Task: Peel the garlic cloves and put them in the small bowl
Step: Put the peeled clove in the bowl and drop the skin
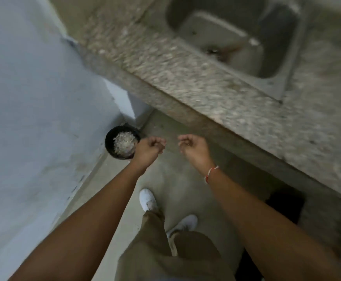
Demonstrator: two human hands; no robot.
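Though we look for garlic cloves, none shows plainly: no clove and no small bowl can be picked out on the blurred counter (186, 78). What we do see is a black bin (109, 146) on the floor by the wall (33, 98), holding a heap of pale flakes (125, 143) that we take for papery garlic skin. Such skin is feather-light, dry and brittle, and we judge it clings to fingers and drifts rather than drops; a clove itself would be small, firm and slick once bare, best pinched across its belly with fingertips.

Our left hand (148, 150) hangs above the bin's near rim with its fingers curled in loosely, and our right hand (194, 148) is beside it, a little apart, fingers likewise bent. Whether either hand pinches a scrap of skin or a clove we cannot tell; the fingertips are too small and smeared. A red and white thread (211, 173) circles the right wrist.

Beyond the counter's edge lies a steel sink (283, 63), well apart from both hands. Below us show olive trousers (165, 260) and white shoes (148, 199) on grey floor.
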